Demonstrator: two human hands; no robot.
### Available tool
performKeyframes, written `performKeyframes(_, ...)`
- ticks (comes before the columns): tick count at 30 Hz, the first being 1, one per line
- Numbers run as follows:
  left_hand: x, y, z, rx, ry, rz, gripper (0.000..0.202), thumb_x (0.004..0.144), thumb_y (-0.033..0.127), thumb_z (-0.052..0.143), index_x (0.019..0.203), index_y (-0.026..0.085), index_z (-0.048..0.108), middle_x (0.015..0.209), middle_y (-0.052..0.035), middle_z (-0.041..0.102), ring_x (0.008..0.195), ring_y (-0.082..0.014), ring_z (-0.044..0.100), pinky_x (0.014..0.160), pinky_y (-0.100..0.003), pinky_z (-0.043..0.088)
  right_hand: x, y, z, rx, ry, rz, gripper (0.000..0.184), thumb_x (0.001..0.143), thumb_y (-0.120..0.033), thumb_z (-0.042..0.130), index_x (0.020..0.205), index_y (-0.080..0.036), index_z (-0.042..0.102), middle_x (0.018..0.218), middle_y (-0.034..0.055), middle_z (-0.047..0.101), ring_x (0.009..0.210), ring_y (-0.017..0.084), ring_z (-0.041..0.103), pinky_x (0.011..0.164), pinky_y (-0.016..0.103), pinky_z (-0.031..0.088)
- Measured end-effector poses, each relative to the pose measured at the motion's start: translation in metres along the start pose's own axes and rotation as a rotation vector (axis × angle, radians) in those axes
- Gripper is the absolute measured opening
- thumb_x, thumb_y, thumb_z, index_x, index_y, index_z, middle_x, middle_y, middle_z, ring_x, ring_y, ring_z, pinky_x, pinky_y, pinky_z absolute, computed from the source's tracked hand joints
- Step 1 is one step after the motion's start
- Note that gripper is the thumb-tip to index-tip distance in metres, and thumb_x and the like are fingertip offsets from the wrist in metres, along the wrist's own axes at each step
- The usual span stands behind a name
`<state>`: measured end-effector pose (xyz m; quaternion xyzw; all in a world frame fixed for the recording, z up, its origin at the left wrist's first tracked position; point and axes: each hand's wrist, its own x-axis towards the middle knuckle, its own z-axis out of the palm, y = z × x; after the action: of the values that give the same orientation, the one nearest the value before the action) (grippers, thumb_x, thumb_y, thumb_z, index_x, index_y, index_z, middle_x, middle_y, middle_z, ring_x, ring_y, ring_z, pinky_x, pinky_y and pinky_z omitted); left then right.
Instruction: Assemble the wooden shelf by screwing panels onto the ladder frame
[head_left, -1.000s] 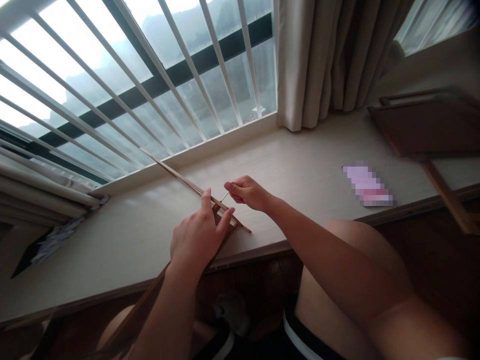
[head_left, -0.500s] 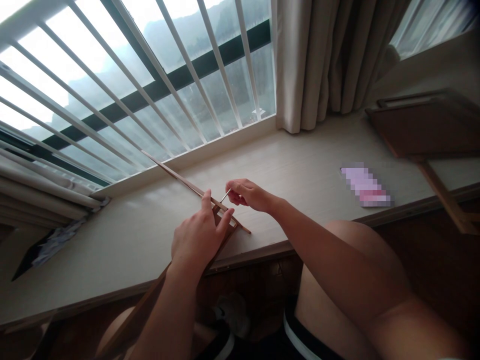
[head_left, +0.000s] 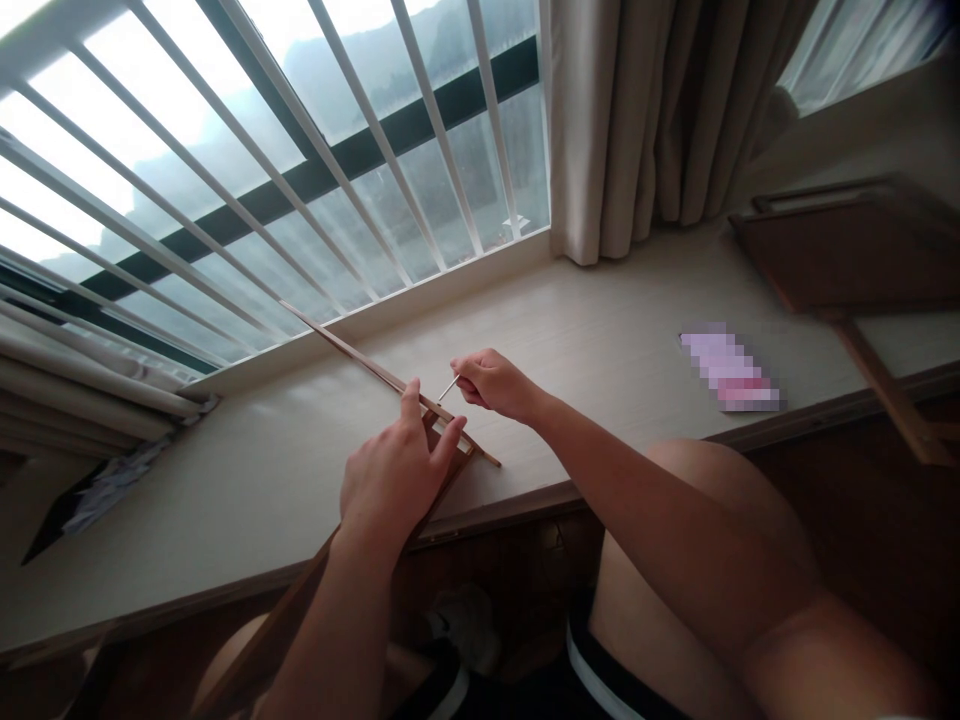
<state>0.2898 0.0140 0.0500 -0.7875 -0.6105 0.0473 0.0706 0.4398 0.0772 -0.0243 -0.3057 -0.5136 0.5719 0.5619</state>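
Note:
My left hand [head_left: 394, 470] grips the joint of a thin brown wooden frame [head_left: 352, 355], thumb and fingers wrapped round where its slats meet near the ledge's front edge. One long slat runs up and left toward the window. My right hand [head_left: 491, 383] is closed in a pinch on a small thin metal pin or tool [head_left: 448, 387]. Its tip points down-left at the joint, close to my left fingertips.
The pale wooden window ledge [head_left: 600, 330] holds a blurred pink item [head_left: 727, 372] at right. A dark wooden board on a stand [head_left: 847, 245] sits far right. White window bars [head_left: 300, 170] and beige curtains [head_left: 637, 120] stand behind. My bare knee [head_left: 712, 520] is below.
My right hand has shifted slightly, turning the thin pin so that it angles down toward the frame joint. My left hand keeps its hold on the frame.

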Motion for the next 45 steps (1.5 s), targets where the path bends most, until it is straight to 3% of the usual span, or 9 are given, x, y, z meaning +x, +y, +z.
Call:
performKeyframes(3, 0.000, 0.000, 0.000, -0.002, 0.002, 0.000, 0.073, 0.088, 0.066, 0.018, 0.147, 0.024, 0.020, 0.095, -0.0130, 0.071, 0.086, -0.0334, 0.067, 0.071, -0.038, 0.045, -0.002, -0.001, -0.007, -0.099, 0.005, -0.109, 0.039, 0.096, -0.032, 0.041, 0.059, -0.017, 0.039, 0.045, -0.0066, 0.038, 0.040, 0.005, 0.032, 0.040, 0.018, 0.025)
performKeyframes(7, 0.001, -0.002, 0.002, -0.004, 0.013, 0.004, 0.073, 0.088, 0.066, 0.018, 0.147, 0.024, 0.021, 0.096, -0.0131, 0.071, 0.085, -0.0328, 0.067, 0.071, -0.039, 0.045, -0.005, 0.000, -0.020, -0.245, -0.169, -0.134, 0.034, 0.095, -0.038, 0.045, 0.072, -0.015, 0.049, 0.055, -0.0039, 0.049, 0.047, 0.006, 0.039, 0.046, 0.018, 0.032)
performKeyframes(10, 0.001, -0.003, 0.003, -0.006, 0.021, 0.013, 0.073, 0.088, 0.067, 0.017, 0.146, 0.024, 0.022, 0.094, -0.0127, 0.071, 0.084, -0.0332, 0.067, 0.070, -0.039, 0.045, -0.006, 0.001, -0.026, -0.328, -0.229, -0.143, 0.030, 0.095, -0.037, 0.046, 0.076, -0.015, 0.052, 0.058, -0.0030, 0.051, 0.050, 0.007, 0.041, 0.048, 0.019, 0.035)
performKeyframes(20, 0.001, -0.002, 0.002, -0.007, -0.001, 0.004, 0.074, 0.088, 0.067, 0.016, 0.147, 0.024, 0.020, 0.097, -0.0134, 0.071, 0.087, -0.0328, 0.066, 0.071, -0.038, 0.045, -0.007, 0.006, -0.022, -0.273, -0.180, -0.226, 0.025, 0.094, -0.034, 0.046, 0.079, -0.015, 0.054, 0.062, -0.0027, 0.051, 0.054, 0.008, 0.043, 0.052, 0.020, 0.036)
performKeyframes(33, 0.000, 0.000, 0.000, -0.006, -0.008, -0.008, 0.074, 0.088, 0.066, 0.018, 0.148, 0.023, 0.021, 0.097, -0.0139, 0.071, 0.087, -0.0327, 0.066, 0.074, -0.040, 0.045, -0.008, 0.027, -0.016, -0.213, -0.077, -0.282, 0.034, 0.094, -0.047, 0.046, 0.082, -0.016, 0.055, 0.061, -0.0028, 0.052, 0.051, 0.008, 0.041, 0.050, 0.020, 0.034)
performKeyframes(45, 0.001, -0.003, 0.002, -0.021, 0.005, 0.009, 0.075, 0.087, 0.067, 0.017, 0.147, 0.023, 0.020, 0.096, -0.0132, 0.070, 0.086, -0.0338, 0.066, 0.071, -0.040, 0.045, -0.011, 0.027, -0.017, -0.223, -0.090, -0.297, 0.033, 0.094, -0.046, 0.046, 0.082, -0.016, 0.055, 0.060, -0.0031, 0.050, 0.052, 0.008, 0.042, 0.052, 0.021, 0.034)
